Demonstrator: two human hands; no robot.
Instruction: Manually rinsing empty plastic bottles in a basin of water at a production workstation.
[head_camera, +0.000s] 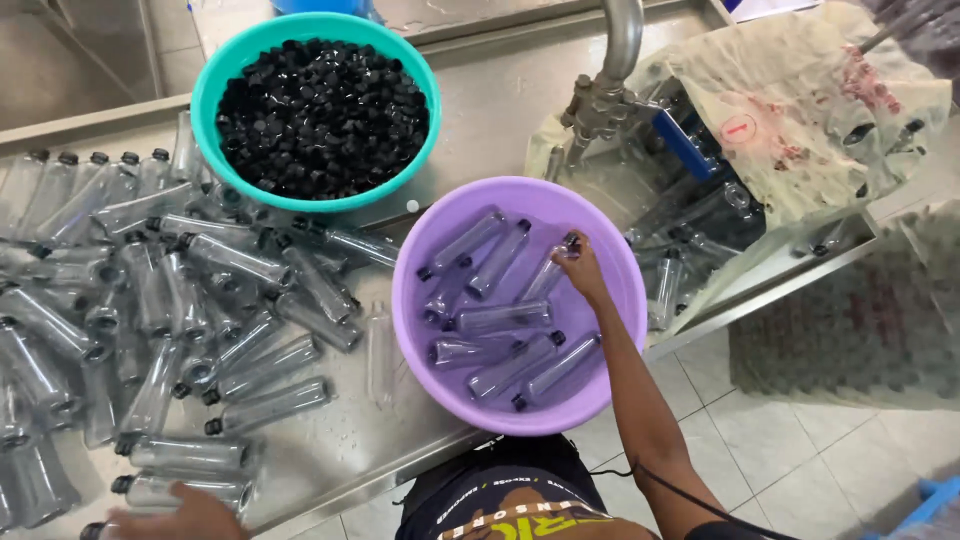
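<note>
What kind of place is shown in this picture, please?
Probably a small bottling or bottle-washing workspace: a steel counter piled with clear plastic bottles, a teal basin of black caps, and a purple basin beneath a metal tap.

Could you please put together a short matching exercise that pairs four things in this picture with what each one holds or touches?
Things:
1. teal basin
2. purple basin
3. right hand
4. left hand

States:
A. resting on the metal table near capped bottles at the bottom left
B. heaped with black caps
C. holding clear bottles with black caps
D. gripping the cap end of a bottle inside a basin

Pairs: 1-B, 2-C, 3-D, 4-A
</note>
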